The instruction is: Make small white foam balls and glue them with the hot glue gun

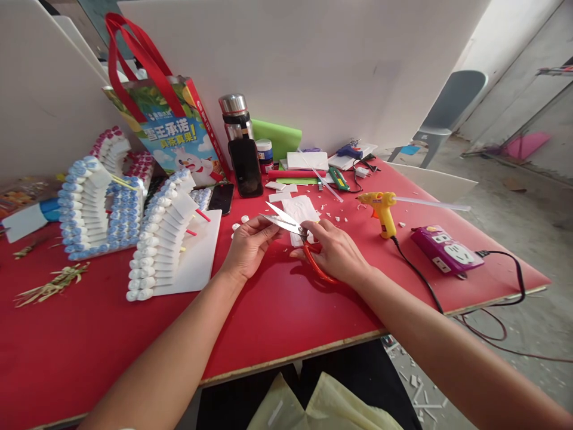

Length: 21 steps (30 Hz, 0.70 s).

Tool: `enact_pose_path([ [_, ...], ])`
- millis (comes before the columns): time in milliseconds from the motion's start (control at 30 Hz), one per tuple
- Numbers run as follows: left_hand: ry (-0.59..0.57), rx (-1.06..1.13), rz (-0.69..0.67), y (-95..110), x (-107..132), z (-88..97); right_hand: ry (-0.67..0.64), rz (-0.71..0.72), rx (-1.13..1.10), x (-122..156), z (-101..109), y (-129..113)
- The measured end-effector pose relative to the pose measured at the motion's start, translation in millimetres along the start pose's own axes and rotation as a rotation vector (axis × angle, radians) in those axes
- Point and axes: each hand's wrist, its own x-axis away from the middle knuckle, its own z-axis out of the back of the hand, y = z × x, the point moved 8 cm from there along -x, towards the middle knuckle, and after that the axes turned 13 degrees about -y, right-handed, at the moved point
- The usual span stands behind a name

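Observation:
Red-handled scissors (286,223) are held in my right hand (335,248), their blades parted and pointing left. My left hand (249,246) is closed in a pinch right at the blade tips; what its fingers hold is too small and hidden to name. Beneath the blades lies a white sheet (305,208), with white scraps around it. Small white rolled pieces (244,219) rest just beyond my left hand. To the left, a curved row of white rolled pieces (152,257) stands on a white board (197,263).
A blue-and-white rolled structure (85,209) stands at the left beside a printed bag (179,140). A flask (233,106), an upright black phone (245,168) and a flat phone (221,198) are behind. Right are a yellow glue gun (382,213) and a purple power strip (443,248), with trailing cords.

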Motion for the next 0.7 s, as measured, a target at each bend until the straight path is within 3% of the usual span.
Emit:
enact_pose_path([
  [700,0.036,0.029,0.025,-1.2,0.3,3.9,0.03,-0.027,-0.019,1.1,-0.1,4.2],
])
